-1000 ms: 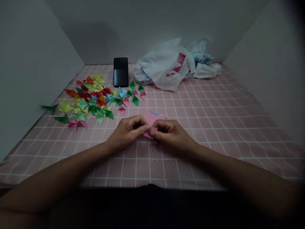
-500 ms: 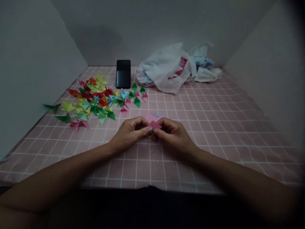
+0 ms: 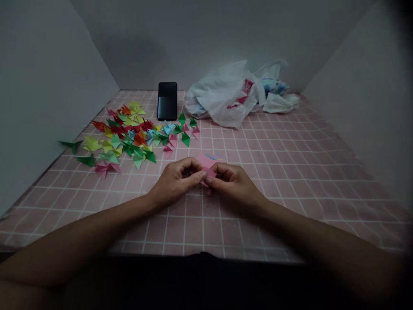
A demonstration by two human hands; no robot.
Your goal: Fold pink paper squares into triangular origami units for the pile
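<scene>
A small folded pink paper piece (image 3: pixel 209 173) is pinched between the fingertips of both hands, just above the pink gridded mat (image 3: pixel 290 163). My left hand (image 3: pixel 176 181) grips its left side with curled fingers, and my right hand (image 3: pixel 234 183) grips its right side. Right behind the hands lies a small stack of flat paper sheets (image 3: pixel 211 159), pink on top with blue and yellow edges showing. Most of the held piece is hidden by my fingers.
Several folded paper triangles in many colours (image 3: pixel 129 133) are spread over the mat's left half. A black phone (image 3: pixel 167 101) stands upright at the back. A crumpled white plastic bag (image 3: pixel 229 94) lies at the back right. Grey walls enclose three sides.
The pink piece has been turned and pressed smaller between my fingertips. Both hands stay at the same place on the mat; the view has tilted slightly.
</scene>
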